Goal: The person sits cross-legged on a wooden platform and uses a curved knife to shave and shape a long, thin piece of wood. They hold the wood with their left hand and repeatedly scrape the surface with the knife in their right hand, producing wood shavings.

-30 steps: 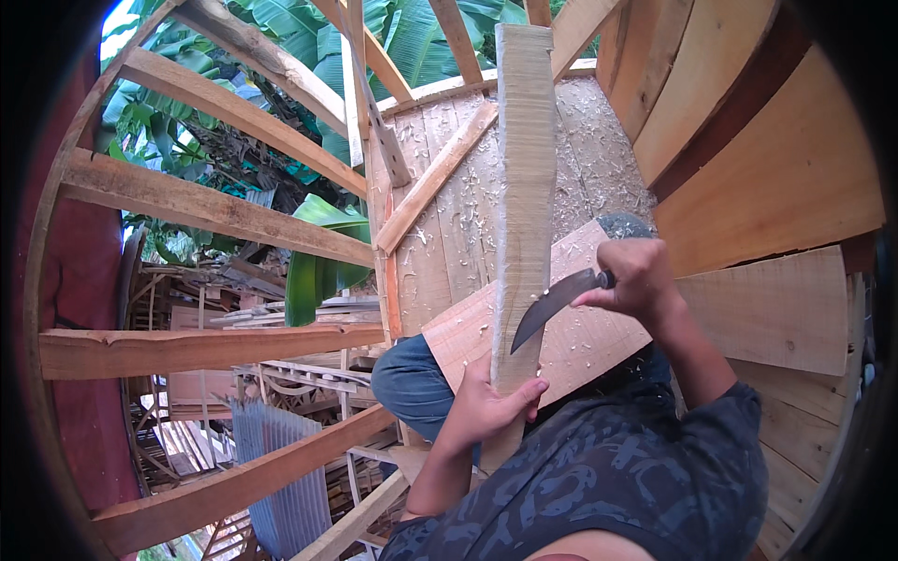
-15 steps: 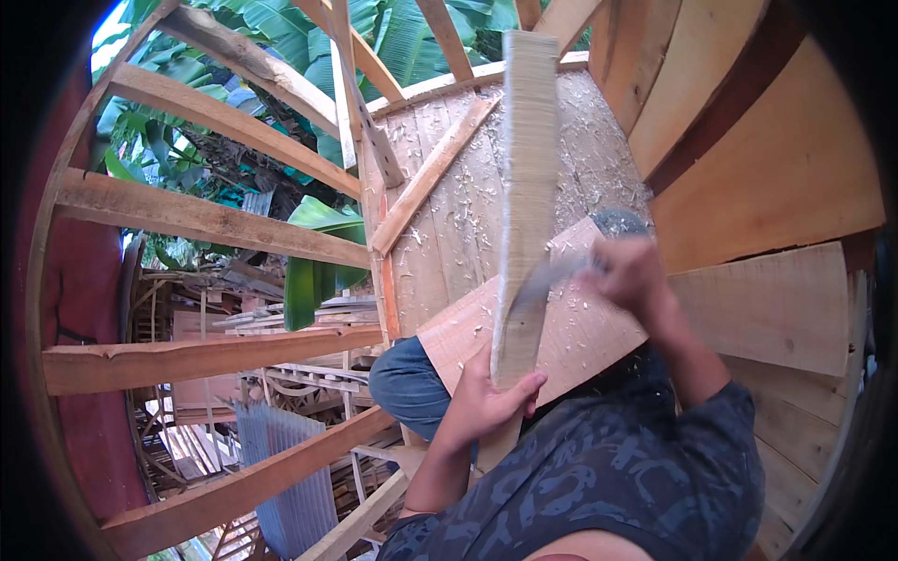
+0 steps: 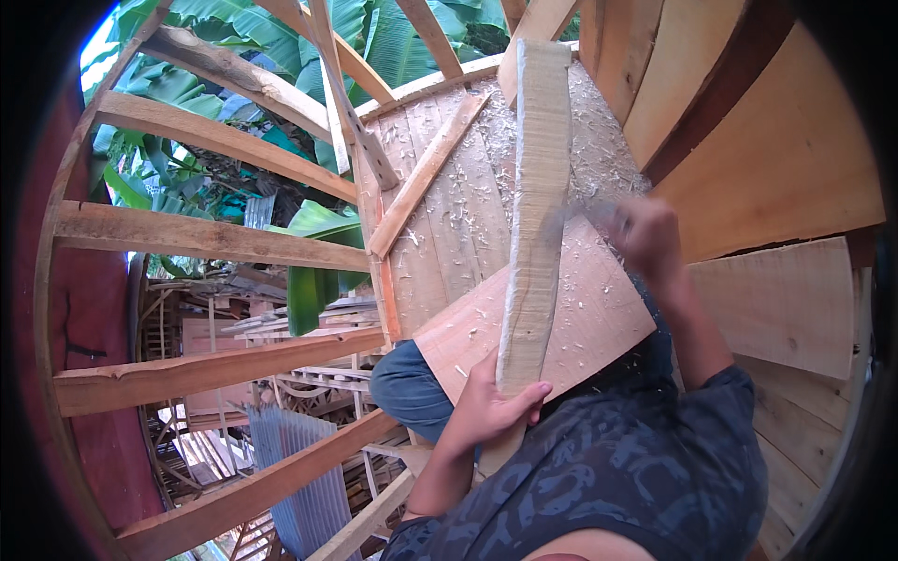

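A long, pale wooden plank stands tilted on a wide flat board lying over my lap. Near the plank's lower end, my left hand wraps round it, thumb across the near side. My right hand is a closed fist on the handle of a machete, to the right of the plank. Motion smears the machete's blade, which points left toward the plank's right edge; whether it touches the wood I cannot tell.
Wood shavings are scattered over the board and the plank floor. Open slats stand on my left, with a corrugated sheet below. Plank walls rise on the right. A loose batten lies on the floor.
My right hand has moved up and slightly right with the machete, from the plank's lower part to higher along it. The plank's top has shifted slightly right; my left hand keeps its hold.
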Available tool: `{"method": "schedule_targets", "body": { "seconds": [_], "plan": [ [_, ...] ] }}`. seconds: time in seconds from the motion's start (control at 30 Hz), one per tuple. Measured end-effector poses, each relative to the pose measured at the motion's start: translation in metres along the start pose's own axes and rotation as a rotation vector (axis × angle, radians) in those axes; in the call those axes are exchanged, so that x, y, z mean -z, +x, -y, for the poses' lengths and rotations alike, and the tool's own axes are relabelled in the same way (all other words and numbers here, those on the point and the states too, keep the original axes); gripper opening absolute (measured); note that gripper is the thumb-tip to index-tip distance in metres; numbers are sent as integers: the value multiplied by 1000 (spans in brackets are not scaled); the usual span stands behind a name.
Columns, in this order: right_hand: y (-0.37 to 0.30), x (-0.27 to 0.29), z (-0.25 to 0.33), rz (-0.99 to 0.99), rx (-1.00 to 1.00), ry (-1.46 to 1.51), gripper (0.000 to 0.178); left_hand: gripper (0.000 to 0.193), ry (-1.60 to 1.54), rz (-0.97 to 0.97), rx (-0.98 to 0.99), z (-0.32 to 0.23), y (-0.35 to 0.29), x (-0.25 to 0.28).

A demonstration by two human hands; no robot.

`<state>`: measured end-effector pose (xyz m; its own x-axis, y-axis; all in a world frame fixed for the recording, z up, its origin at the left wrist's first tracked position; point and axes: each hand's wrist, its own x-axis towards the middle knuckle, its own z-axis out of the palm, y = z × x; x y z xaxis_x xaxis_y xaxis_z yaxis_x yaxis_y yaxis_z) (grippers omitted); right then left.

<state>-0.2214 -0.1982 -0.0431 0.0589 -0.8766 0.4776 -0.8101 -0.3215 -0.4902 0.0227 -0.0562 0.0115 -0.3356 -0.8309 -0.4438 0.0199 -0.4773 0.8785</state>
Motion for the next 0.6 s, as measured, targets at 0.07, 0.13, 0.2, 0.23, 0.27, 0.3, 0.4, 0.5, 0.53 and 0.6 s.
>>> {"method": "schedule_targets", "body": {
  "seconds": [0.07, 0.13, 0.2, 0.23, 0.27, 0.3, 0.4, 0.5, 0.53, 0.6],
  "plan": [
    [7, 12, -24, 16, -162, 16, 54, 38, -14, 10, -7, 2, -2, -2],
    [4, 12, -16, 59, -155, 106, 54, 38, -50, -3, -1, 7, -3, -3],
    [-16, 13, 9, 147, 47, 110, 56, 41, -26, -24, 14, 6, 4, -1],
    [-20, 13, 16, 192, 147, 108, 57, 42, -17, -31, 23, 6, 6, -2],
    [-19, 11, 18, 183, 162, 95, 57, 43, 27, -40, 17, 5, 6, -3],
    [-18, 9, 19, 173, 176, 82, 58, 44, 71, -49, 10, 2, 5, -4],
    [-6, -1, -8, 122, 100, -13, 63, 48, 148, -46, 17, 2, 4, -2],
    [5, 3, -11, 102, 158, -64, 65, 50, 145, -66, 7, 2, 6, 0],
    [5, 3, -11, 106, 169, -78, 66, 51, 129, -74, 9, 4, 5, -1],
    [21, -11, -38, -95, -203, 180, 68, 52, 147, 17, 52, 1, -2, 0]
  ]
}}
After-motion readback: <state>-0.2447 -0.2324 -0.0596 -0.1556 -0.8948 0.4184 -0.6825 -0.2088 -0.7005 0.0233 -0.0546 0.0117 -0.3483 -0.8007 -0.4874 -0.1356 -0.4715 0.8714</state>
